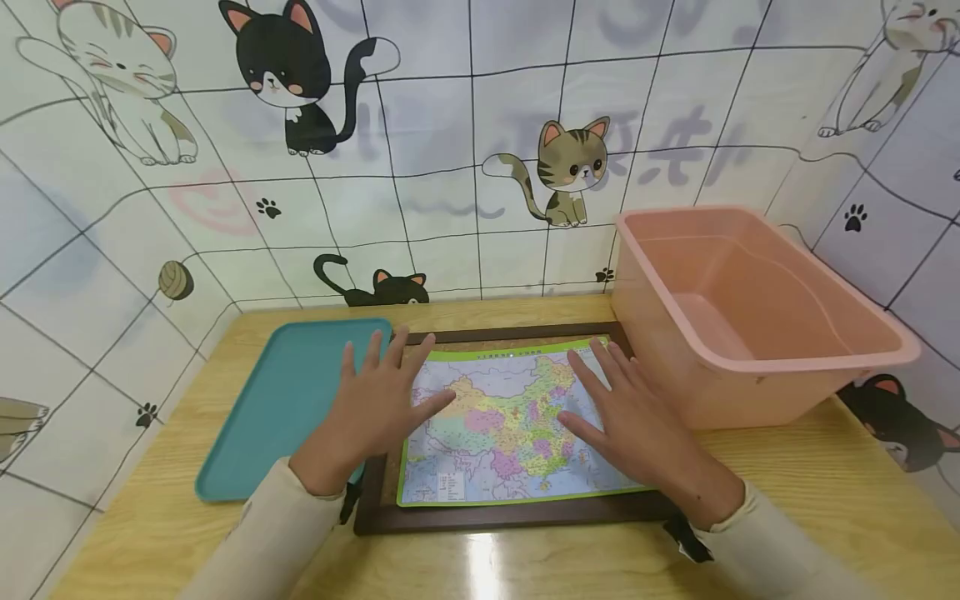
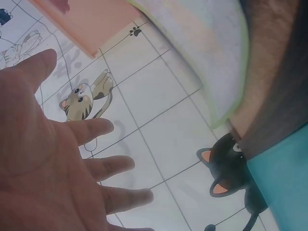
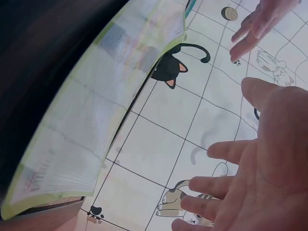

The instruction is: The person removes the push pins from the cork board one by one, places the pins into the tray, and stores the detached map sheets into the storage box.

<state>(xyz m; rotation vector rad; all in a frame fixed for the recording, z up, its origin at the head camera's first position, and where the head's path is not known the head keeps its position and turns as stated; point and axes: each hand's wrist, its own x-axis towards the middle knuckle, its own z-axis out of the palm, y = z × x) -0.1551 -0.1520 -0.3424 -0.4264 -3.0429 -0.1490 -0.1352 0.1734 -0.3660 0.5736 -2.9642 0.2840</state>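
A map sheet of China with a green border (image 1: 480, 450) lies on a cork board with a dark frame (image 1: 510, 518). My left hand (image 1: 375, 408), fingers spread, hovers over the sheet's left side and the edge of a teal tray. Over the sheet's right side my right hand (image 1: 637, 421) is held the same way. Neither hand grips anything. In the left wrist view, the left palm (image 2: 43, 159) stands apart from the sheet (image 2: 207, 53). The right wrist view likewise shows a gap between the right palm (image 3: 279, 163) and the sheet (image 3: 91, 106), whose edge curves up slightly.
A teal tray (image 1: 277, 408) lies left of the board, partly behind the left forearm. At the right stands a deep pink plastic bin (image 1: 697, 375), close to the board's right edge. A cat-printed wall covering (image 1: 435, 208) rises behind the wooden table (image 1: 420, 567).
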